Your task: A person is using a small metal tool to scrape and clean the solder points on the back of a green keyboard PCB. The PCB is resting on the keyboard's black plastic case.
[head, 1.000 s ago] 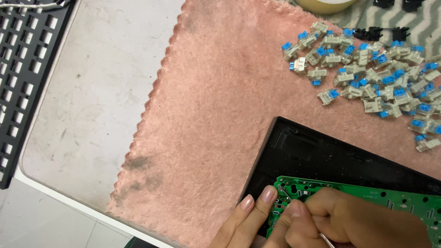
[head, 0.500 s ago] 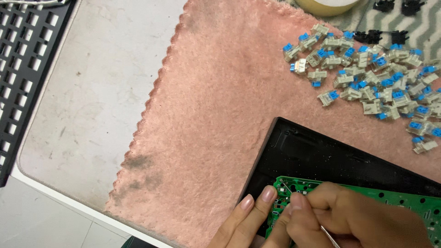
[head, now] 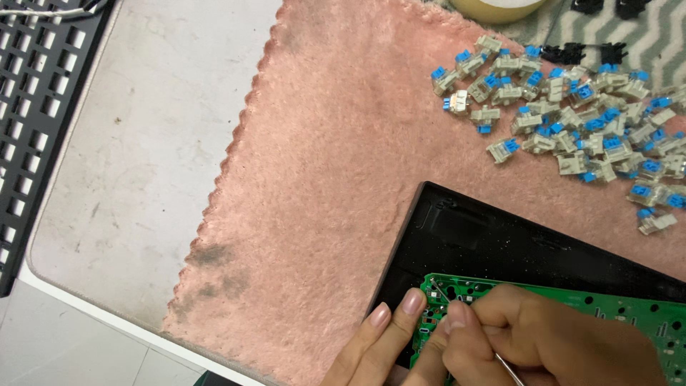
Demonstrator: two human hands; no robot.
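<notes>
- Pale grey worktop [head: 136,164] fills the left of the head view, with a fringed pink cloth [head: 336,179] spread over it from the middle to 3 o'clock.
- At 5 o'clock a green circuit board [head: 629,314] lies in a black keyboard case [head: 500,243], the case's corner resting on the cloth.
- Right hand [head: 543,336] enters from the lower edge at 5 o'clock, knuckles up, its fingers clenched round a thin metal tool [head: 507,368] whose tip meets the near-left corner of the board.
- Left hand [head: 379,350] comes in just beside it at 6 o'clock; two straight fingers [head: 413,304] press flat on the board's edge and the case rim, grasping nothing.
- Both wrists and most of the left hand are cut off by the lower edge, and the tool's shaft is largely hidden inside the right hand.
- What the tool's tip touches on the board is too small to make out.
- A heap of loose key switches [head: 572,121], beige with blue stems, lies on the cloth at 2 o'clock, well apart from the hands.
- A black perforated keyboard plate [head: 36,107] runs down the edge at 9 o'clock, only partly in view.
- At 12 to 1 o'clock a yellowish round object [head: 500,7] and small black parts [head: 572,51] on a zigzag-patterned cloth [head: 643,39] are cropped by the top edge.
</notes>
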